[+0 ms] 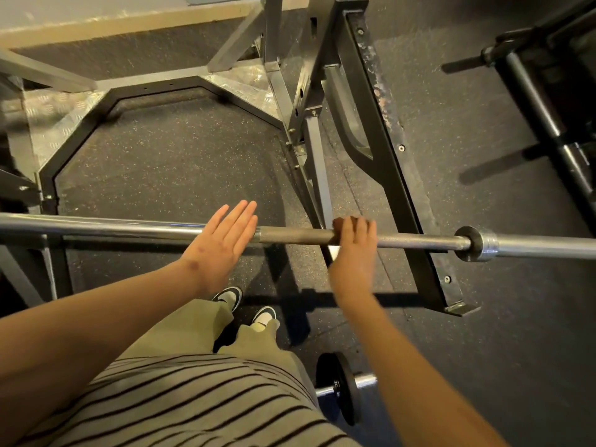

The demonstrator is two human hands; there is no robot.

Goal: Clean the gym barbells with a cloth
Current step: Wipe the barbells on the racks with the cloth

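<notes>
The bar (129,229) is seen lying level across the view, above the floor (180,162). The left hand (222,241) is held flat over the bar near its middle, palm down, with the fingers straight and close together; whether the bar is touched cannot be told. The right hand (353,245) is laid over the knurled part of the bar, with the fingers bent over its top. This hand is blurred, so a firm grip cannot be confirmed. A reddish-brown patch (338,224) is visible at those fingers, against the bar; whether it is the cloth cannot be told. The collar (477,243) is located farther along the bar, beyond the right hand. A black frame (390,175) passes beneath the bar, between the right hand and the collar. A dumbbell (342,387) and two shoes (245,306) are seen on the floor on the person's side of the bar.
</notes>
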